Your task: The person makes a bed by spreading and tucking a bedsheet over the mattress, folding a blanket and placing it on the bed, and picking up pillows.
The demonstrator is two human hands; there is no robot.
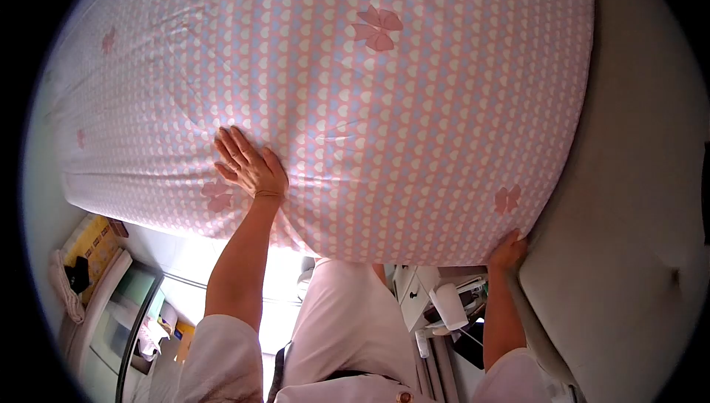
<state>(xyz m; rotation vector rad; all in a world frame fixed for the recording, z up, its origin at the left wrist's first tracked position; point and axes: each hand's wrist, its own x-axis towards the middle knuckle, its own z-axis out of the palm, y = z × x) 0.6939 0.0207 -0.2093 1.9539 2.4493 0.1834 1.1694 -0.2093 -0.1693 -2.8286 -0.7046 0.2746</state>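
A pink bedsheet (414,122) with rows of small hearts and pink bows covers the mattress in front of me. My left hand (255,174) lies flat on it, fingers spread, beside one of the bows. Creases run through the cloth around that palm and down to the near edge. At the near right corner, my right hand (509,251) is closed on the sheet's edge, close to the headboard. Part of its fingers is hidden there.
A beige padded headboard (621,240) rises along the right side. Below right stands a white drawer unit (411,296) with a white container (448,306) nearby. At lower left are a glass-fronted cabinet (129,314) and a yellow package (95,240).
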